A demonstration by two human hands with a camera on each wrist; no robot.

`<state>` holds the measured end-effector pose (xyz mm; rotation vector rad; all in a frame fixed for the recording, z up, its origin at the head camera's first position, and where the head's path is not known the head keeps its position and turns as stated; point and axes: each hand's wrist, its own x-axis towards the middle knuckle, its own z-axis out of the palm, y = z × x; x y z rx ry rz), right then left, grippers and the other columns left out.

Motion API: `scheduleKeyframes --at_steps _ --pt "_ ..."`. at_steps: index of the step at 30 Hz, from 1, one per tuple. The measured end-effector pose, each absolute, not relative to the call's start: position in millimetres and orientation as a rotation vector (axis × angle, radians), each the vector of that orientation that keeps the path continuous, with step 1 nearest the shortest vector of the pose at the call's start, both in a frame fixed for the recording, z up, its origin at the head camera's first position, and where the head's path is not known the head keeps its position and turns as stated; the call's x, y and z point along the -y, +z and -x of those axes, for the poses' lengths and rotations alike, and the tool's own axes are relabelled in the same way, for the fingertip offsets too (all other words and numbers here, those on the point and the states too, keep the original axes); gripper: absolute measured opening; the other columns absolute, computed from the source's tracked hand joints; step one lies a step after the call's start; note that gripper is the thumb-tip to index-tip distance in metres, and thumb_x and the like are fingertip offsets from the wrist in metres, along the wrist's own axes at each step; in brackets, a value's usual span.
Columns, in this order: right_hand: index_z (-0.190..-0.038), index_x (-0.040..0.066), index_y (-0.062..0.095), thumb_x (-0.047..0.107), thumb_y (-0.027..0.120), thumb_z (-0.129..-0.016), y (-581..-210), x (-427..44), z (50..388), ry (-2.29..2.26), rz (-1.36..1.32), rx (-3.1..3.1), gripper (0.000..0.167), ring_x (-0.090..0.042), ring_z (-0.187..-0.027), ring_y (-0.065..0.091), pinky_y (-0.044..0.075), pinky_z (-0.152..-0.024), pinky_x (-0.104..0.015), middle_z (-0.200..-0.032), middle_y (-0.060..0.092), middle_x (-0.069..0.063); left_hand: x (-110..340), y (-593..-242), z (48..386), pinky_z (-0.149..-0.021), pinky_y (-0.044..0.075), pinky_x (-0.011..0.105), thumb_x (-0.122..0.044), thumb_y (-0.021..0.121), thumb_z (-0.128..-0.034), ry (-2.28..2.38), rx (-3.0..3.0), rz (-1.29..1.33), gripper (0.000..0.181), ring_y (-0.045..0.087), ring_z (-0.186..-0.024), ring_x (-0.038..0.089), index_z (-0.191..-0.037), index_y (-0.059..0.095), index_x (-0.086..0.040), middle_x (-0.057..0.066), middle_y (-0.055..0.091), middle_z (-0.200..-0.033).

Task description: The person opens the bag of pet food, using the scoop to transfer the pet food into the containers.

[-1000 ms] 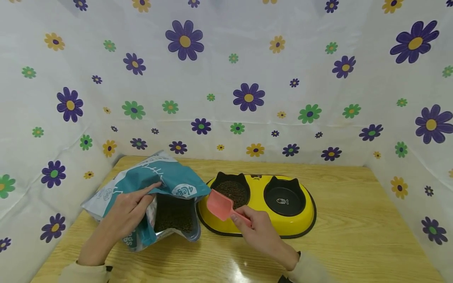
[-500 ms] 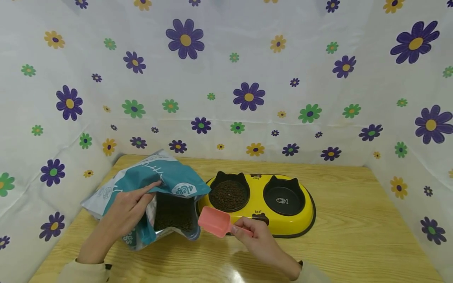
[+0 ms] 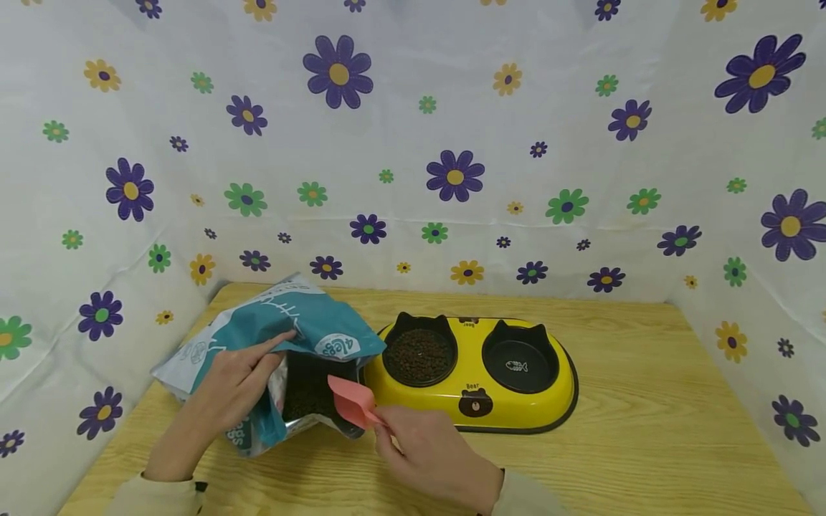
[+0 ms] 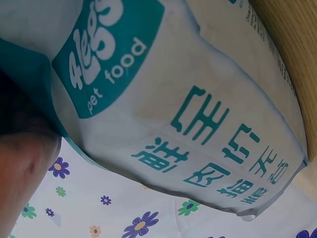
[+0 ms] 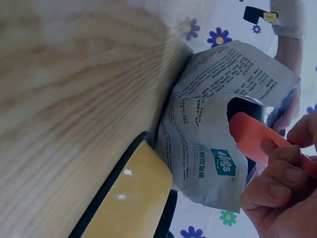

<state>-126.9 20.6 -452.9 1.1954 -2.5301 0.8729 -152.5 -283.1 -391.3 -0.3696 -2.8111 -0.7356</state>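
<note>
A teal and white pet food bag (image 3: 329, 319) lies on its side at the left, its mouth facing me with brown kibble inside. My left hand (image 3: 222, 387) grips the upper edge of that mouth, index finger stretched along the bag. In my right hand (image 3: 439, 451) is the handle of a pink scoop (image 3: 351, 400), its blade at the right side of the mouth. The right wrist view has the scoop (image 5: 252, 136) tilted at the opening; whether it carries kibble is hidden. A yellow double pet bowl (image 3: 419, 401) stands right of the bag.
The left black cat-eared bowl (image 3: 419, 380) has kibble in it; the right black bowl (image 3: 516, 358) shows a bare bottom with a fish drawing. All stand on a wooden table (image 3: 645, 401), with a flower-print cloth (image 3: 400, 143) behind and at both sides.
My right hand has brought the scoop from over the kibble-filled bowl, down and leftward, to the bag's mouth. My left hand and the bag stay in place.
</note>
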Motion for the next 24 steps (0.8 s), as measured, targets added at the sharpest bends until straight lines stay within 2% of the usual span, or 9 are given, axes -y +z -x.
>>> scheduleKeyframes --at_steps 8,14,24 --pt "-0.104 0.016 0.061 0.025 0.061 -0.103 -453.2 0.1 131.0 0.462 -1.196 2.477 0.01 0.001 -0.059 0.036 0.022 -0.048 -0.007 -0.077 0.056 0.01 282.9 -391.4 153.2 -0.048 0.029 0.027 -0.027 0.04 -0.1114 -0.736 2.816 0.365 0.04 0.023 -0.046 0.004 -0.144 0.062 -0.021 -0.012 0.028 -0.055" --pt "-0.106 0.015 0.059 0.027 0.06 -0.104 -452.6 13.2 132.6 0.165 -1.139 2.448 0.012 -0.004 -0.054 0.031 0.017 -0.042 -0.015 -0.072 0.051 0.008 283.0 -391.6 153.1 -0.048 0.029 0.027 -0.027 0.041 -0.1112 -0.739 2.811 0.364 0.039 0.023 -0.046 0.004 -0.144 0.062 -0.021 -0.012 0.029 -0.055" --pt "-0.111 0.013 0.061 0.024 0.066 -0.099 -455.1 25.3 137.8 -0.081 -1.098 2.396 0.017 -0.005 -0.05 0.035 0.02 -0.04 -0.018 -0.074 0.054 0.007 283.4 -392.7 153.4 -0.047 0.029 0.027 -0.026 0.042 -0.1109 -0.736 2.785 0.38 0.038 0.021 -0.045 0.003 -0.143 0.063 -0.021 -0.012 0.028 -0.054"
